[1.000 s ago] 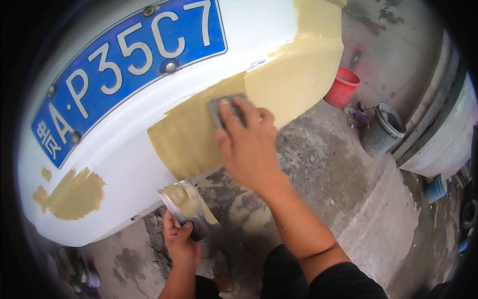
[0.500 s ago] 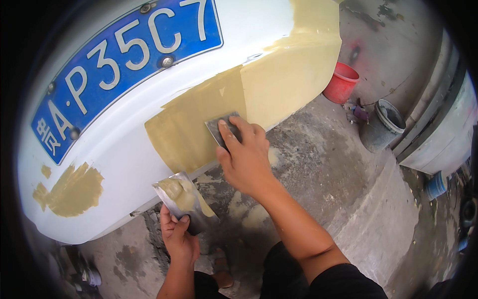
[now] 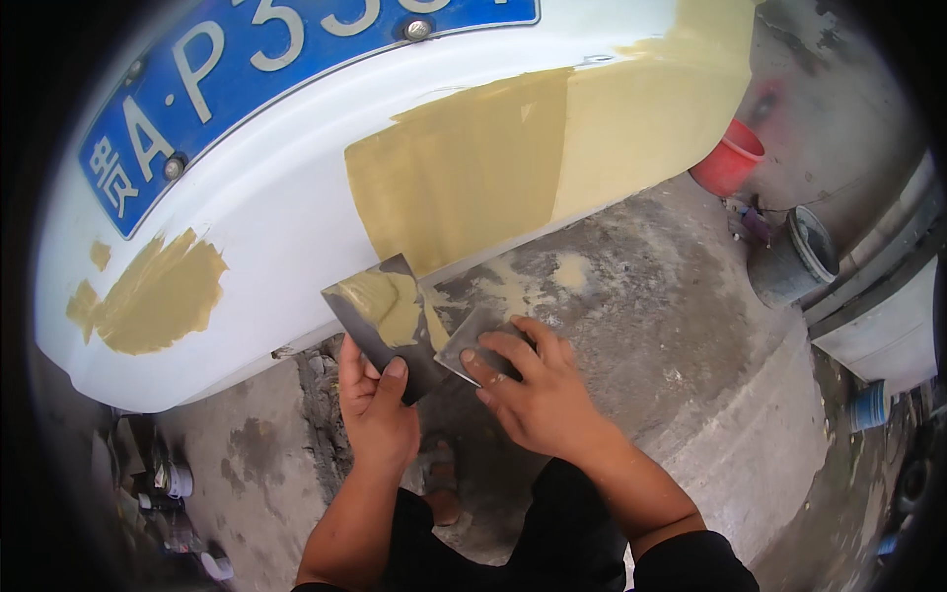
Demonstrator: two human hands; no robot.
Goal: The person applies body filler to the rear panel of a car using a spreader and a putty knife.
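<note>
My left hand grips a dark metal plate carrying a dollop of beige filler. My right hand holds a flat grey spreader against the plate's right edge, fingers pressed on it. Both are below the white bumper, which has a blue licence plate above, a broad smooth band of tan filler across the middle and right, and a rougher tan patch at the left.
The stained concrete floor lies below. At the right stand a red bucket, a grey bucket, a white curved panel and a blue container. Small containers sit at the lower left.
My right hand and spreader left the bumper's filler band and came down to the plate in my left hand. The view shifted, so the bumper appears higher and farther right.
</note>
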